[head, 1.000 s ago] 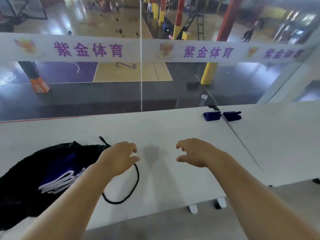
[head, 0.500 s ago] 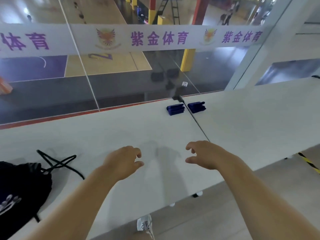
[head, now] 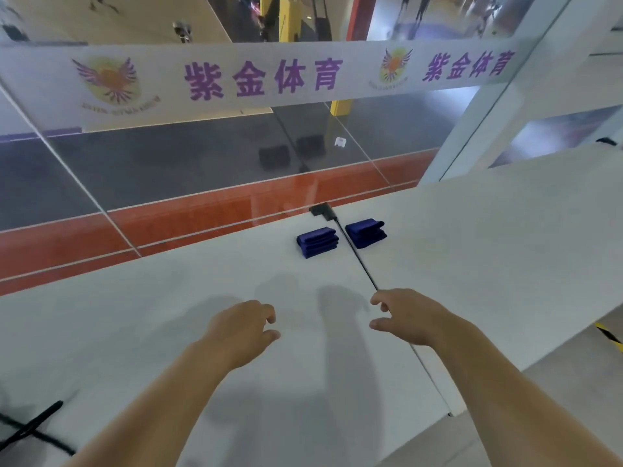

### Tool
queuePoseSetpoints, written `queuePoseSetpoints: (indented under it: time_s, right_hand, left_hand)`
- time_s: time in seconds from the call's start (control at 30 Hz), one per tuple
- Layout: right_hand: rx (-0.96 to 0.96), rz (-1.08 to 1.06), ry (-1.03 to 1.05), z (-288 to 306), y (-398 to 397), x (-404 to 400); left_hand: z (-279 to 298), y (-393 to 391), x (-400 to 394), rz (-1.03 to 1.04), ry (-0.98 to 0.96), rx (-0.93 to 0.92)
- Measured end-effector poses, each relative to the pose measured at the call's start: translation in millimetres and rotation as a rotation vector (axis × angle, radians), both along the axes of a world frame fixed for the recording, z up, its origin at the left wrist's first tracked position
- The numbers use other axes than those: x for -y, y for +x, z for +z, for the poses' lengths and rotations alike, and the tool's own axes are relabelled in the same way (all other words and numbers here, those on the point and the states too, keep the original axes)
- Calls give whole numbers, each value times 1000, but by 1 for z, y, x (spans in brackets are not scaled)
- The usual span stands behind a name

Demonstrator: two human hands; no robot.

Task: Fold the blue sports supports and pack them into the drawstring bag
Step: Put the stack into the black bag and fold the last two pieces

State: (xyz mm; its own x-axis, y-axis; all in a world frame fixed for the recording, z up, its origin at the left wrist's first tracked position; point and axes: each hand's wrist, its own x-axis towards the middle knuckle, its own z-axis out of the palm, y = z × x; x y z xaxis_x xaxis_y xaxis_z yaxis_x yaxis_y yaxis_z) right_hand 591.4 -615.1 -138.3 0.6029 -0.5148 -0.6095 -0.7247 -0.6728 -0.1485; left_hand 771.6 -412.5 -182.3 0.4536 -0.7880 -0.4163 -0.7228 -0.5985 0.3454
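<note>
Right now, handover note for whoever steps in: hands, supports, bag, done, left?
Left hand: empty, fingers loosely curled, above the white table.
Right hand: empty, same pose, above the seam between the tabletops.
Supports: two blue folded stacks at the far edge by the glass, left stack and right stack, one on each side of the seam, not touching.
Bag: only its black drawstring cord shows, bottom left; the bag body is out of view.
Done: both supports look folded.
Left: pick up both stacks and pack them into the bag.
</note>
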Motion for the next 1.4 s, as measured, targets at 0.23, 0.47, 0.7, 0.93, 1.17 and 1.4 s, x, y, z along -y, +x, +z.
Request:
queuePoseSetpoints:
  time_s: [0.23, 0.47, 0.7, 0.93, 1.17, 1.4]
  right_hand:
    - [137, -44, -130, -30, 30, 66]
    - [267, 131, -197, -70, 79, 149]
    - [231, 300, -110, -100, 90, 188]
    - [293, 95, 106, -108, 59, 192]
    - [271, -14, 154, -112, 61, 195]
    - [124, -25, 42, -112, 70, 199]
  left_hand:
    - [-16, 12, 45, 43, 24, -5]
    - [-31, 11, 103, 273, -12, -31]
    - [-37, 6, 153, 410, -175, 12]
    - [-47, 14, 191, 641, -313, 18]
    - [-61, 32, 214, 855, -265, -221]
    - [-64, 22, 218, 880, -152, -285]
